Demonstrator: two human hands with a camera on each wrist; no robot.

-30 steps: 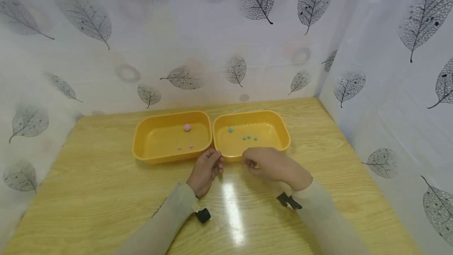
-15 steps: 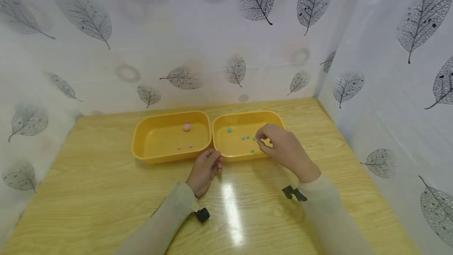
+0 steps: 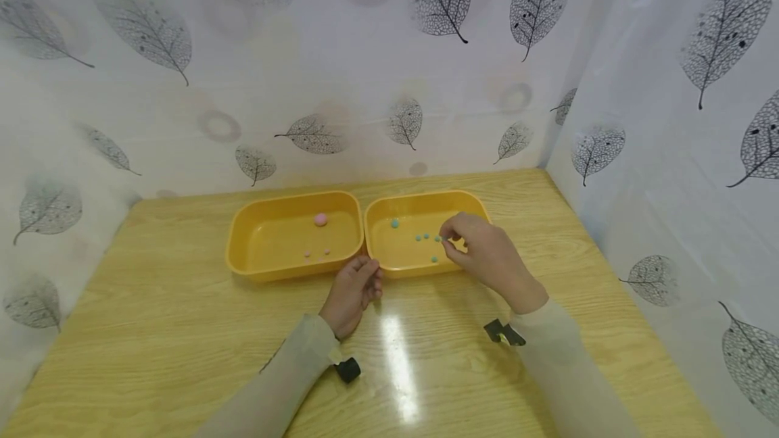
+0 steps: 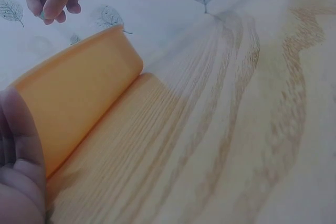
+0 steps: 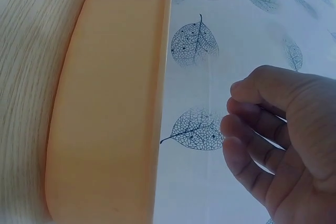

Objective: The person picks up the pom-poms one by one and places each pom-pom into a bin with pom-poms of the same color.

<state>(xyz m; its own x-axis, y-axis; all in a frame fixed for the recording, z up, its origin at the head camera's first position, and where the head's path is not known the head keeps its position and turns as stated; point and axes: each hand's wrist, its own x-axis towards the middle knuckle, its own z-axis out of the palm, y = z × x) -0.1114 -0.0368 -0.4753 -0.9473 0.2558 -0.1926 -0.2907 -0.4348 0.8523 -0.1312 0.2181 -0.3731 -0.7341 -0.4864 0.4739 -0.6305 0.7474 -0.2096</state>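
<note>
My right hand is over the right yellow tray, thumb and forefinger pinched together. In the left wrist view a bit of a small teal ball shows between those fingertips. On the tray floor lie a larger teal ball and several tiny teal balls, one of them close beside the fingertips. My left hand holds this tray's near left corner, thumb tip at the rim, fingers curled beneath. The right wrist view shows the right hand's curled fingers above the tray's outer wall.
Against the right tray stands a left yellow tray, holding a larger pink ball and several tiny pink balls. Both trays rest on a wooden table. Leaf-printed white curtains enclose its back and sides.
My right hand has risen from the right tray's near edge to above its right side, then stayed there. A tiny teal ball now shows near the front of the tray. The left hand stays put.
</note>
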